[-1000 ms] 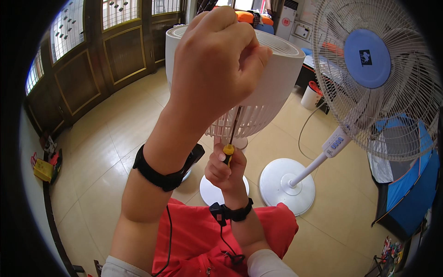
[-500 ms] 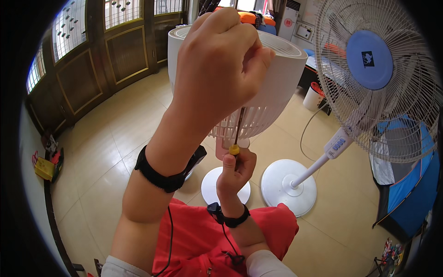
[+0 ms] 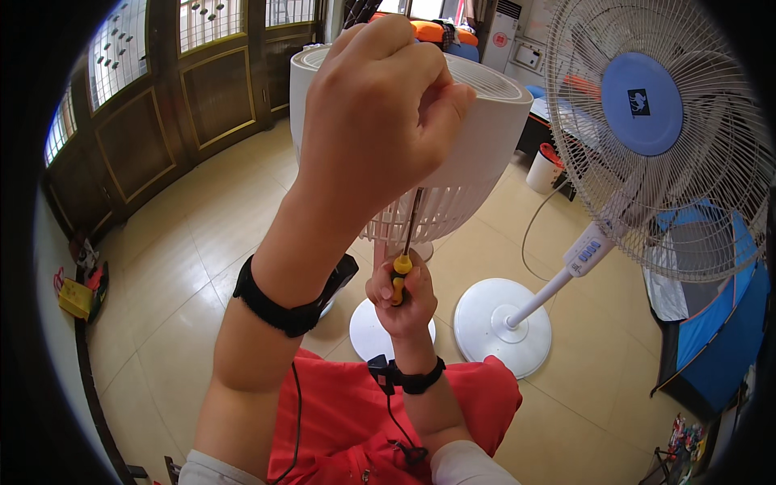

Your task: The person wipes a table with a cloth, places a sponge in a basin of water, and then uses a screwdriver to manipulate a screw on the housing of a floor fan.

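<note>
In front of me stands a white fan with a rounded head (image 3: 485, 141) and a slatted lower part. Held upright, a screwdriver (image 3: 402, 267) with a yellow and black handle points its thin shaft up at the slats. My right hand (image 3: 411, 303) wraps that handle from below, thumb and fingers around it. Its tip is out of sight near my left wrist. High in front of the fan head, my left hand (image 3: 376, 105) is closed with curled fingers, hiding part of the rim. Whatever it may hold cannot be seen.
To the right stands a pedestal fan with a wire cage (image 3: 638, 105) and a round white base (image 3: 503, 327). Beyond it are a blue tent (image 3: 719, 323) and a white bin (image 3: 543, 168). Dark panelled doors (image 3: 214, 97) line the left; a yellow box (image 3: 75, 299) sits below.
My right hand has turned around the screwdriver, and more of its handle now shows. The left hand keeps its closed pose. The whole view has shifted slightly.
</note>
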`<move>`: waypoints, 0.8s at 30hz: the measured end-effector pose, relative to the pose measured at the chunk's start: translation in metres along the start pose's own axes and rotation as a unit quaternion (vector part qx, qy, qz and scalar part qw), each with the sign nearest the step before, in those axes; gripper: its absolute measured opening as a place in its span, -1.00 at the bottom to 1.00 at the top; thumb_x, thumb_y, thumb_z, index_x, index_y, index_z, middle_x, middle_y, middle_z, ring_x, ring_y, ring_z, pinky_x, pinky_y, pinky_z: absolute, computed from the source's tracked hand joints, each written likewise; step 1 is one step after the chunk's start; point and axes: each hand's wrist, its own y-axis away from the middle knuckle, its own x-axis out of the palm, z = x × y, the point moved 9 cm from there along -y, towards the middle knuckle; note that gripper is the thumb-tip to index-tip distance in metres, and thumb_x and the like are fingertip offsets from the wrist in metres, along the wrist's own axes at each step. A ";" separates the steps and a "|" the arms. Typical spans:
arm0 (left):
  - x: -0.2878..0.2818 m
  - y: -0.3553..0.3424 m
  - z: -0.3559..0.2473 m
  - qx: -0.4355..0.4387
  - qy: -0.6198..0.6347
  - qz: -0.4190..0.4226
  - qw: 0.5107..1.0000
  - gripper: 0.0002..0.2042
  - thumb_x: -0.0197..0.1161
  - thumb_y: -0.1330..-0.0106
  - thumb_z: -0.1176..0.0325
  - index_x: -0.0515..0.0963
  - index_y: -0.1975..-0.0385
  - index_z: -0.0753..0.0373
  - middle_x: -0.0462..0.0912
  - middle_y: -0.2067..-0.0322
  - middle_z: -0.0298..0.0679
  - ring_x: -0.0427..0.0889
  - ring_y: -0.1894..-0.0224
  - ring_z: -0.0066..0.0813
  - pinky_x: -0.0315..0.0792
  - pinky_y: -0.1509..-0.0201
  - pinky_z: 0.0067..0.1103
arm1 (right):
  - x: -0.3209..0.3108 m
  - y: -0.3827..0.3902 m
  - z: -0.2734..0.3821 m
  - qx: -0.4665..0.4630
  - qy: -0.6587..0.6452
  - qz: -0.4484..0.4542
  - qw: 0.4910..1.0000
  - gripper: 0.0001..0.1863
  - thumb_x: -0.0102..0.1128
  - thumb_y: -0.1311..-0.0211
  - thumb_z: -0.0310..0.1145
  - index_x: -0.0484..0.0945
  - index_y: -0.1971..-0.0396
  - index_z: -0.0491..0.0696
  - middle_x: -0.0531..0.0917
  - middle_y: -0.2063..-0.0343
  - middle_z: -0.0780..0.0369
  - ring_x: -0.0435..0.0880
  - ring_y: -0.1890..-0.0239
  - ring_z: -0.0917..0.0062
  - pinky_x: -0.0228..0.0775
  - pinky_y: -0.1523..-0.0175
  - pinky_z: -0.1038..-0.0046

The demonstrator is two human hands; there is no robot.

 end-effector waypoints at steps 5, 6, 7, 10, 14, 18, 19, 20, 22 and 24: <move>-0.001 0.004 0.005 0.028 -0.015 -0.014 0.999 -0.88 0.35 0.03 0.49 0.51 0.66 0.30 0.33 0.64 -0.28 0.39 0.60 -0.45 0.29 0.53 -0.56 | 0.009 0.000 -0.017 0.141 -0.153 0.089 0.974 -0.56 -0.16 -0.38 0.00 0.42 0.25 -0.12 0.42 0.70 0.28 0.32 0.68 0.64 0.12 0.50 0.57; -0.001 0.004 0.005 0.031 -0.015 -0.017 0.999 -0.88 0.35 0.03 0.49 0.51 0.66 0.30 0.33 0.64 -0.28 0.38 0.60 -0.45 0.29 0.53 -0.57 | 0.010 -0.003 -0.015 0.139 -0.143 0.099 0.975 -0.61 -0.11 -0.37 -0.04 0.42 0.24 -0.12 0.45 0.65 0.27 0.35 0.64 0.63 0.13 0.49 0.58; -0.001 0.004 0.004 0.034 -0.015 -0.020 0.999 -0.88 0.35 0.03 0.49 0.51 0.66 0.30 0.33 0.64 -0.28 0.38 0.60 -0.45 0.30 0.53 -0.57 | 0.011 -0.004 -0.014 0.136 -0.134 0.109 0.975 -0.65 -0.07 -0.36 -0.09 0.41 0.23 -0.11 0.47 0.61 0.26 0.38 0.60 0.63 0.13 0.48 0.59; -0.001 0.005 0.005 0.026 -0.014 -0.019 0.999 -0.88 0.34 0.02 0.49 0.52 0.66 0.29 0.33 0.64 -0.28 0.38 0.60 -0.46 0.30 0.53 -0.57 | -0.002 -0.008 -0.001 0.037 -0.032 0.012 0.999 -0.70 0.10 -0.29 -0.16 0.39 0.23 -0.11 0.50 0.48 0.25 0.42 0.52 0.62 0.17 0.44 0.60; 0.000 0.004 0.006 0.026 -0.018 -0.014 0.999 -0.89 0.34 0.02 0.50 0.52 0.65 0.30 0.33 0.64 -0.28 0.40 0.60 -0.48 0.31 0.53 -0.58 | 0.002 -0.004 0.011 -0.055 0.053 0.004 0.997 -0.71 0.24 -0.20 -0.30 0.38 0.21 -0.10 0.49 0.36 0.24 0.44 0.47 0.61 0.24 0.38 0.60; 0.000 0.002 0.001 0.016 -0.016 -0.003 1.000 -0.90 0.33 0.01 0.51 0.53 0.65 0.30 0.35 0.63 -0.29 0.42 0.60 -0.51 0.33 0.54 -0.61 | 0.007 0.014 0.032 -0.212 0.265 -0.130 0.932 -0.70 0.31 -0.15 -0.41 0.36 0.23 -0.10 0.48 0.35 0.27 0.42 0.42 0.66 0.27 0.27 0.64; 0.002 0.001 -0.001 0.010 -0.011 0.004 1.000 -0.90 0.33 0.00 0.51 0.53 0.65 0.30 0.35 0.62 -0.30 0.42 0.60 -0.52 0.34 0.53 -0.62 | 0.010 0.022 0.042 -0.265 0.351 -0.178 0.880 -0.69 0.33 -0.13 -0.41 0.35 0.26 -0.09 0.49 0.36 0.29 0.42 0.42 0.67 0.28 0.24 0.66; 0.002 0.001 -0.001 0.010 -0.011 0.004 1.000 -0.90 0.33 0.00 0.51 0.53 0.65 0.30 0.35 0.62 -0.30 0.42 0.60 -0.52 0.34 0.53 -0.62 | 0.016 0.025 0.047 -0.290 0.396 -0.191 0.850 -0.69 0.32 -0.12 -0.49 0.34 0.24 -0.10 0.47 0.35 0.30 0.40 0.37 0.70 0.26 0.19 0.70; 0.002 0.001 0.000 -0.004 -0.007 0.003 1.000 -0.91 0.33 0.00 0.51 0.54 0.64 0.30 0.35 0.62 -0.30 0.43 0.60 -0.52 0.34 0.53 -0.63 | 0.015 0.025 0.043 -0.289 0.394 -0.193 0.851 -0.68 0.32 -0.12 -0.50 0.33 0.24 -0.09 0.46 0.34 0.30 0.39 0.36 0.71 0.24 0.16 0.71; 0.003 0.002 0.000 -0.002 -0.003 0.003 1.000 -0.91 0.33 0.00 0.51 0.55 0.63 0.30 0.34 0.62 -0.31 0.43 0.60 -0.53 0.35 0.53 -0.63 | 0.016 0.024 0.044 -0.290 0.392 -0.194 0.851 -0.68 0.32 -0.11 -0.51 0.33 0.23 -0.09 0.46 0.34 0.30 0.38 0.35 0.72 0.22 0.13 0.72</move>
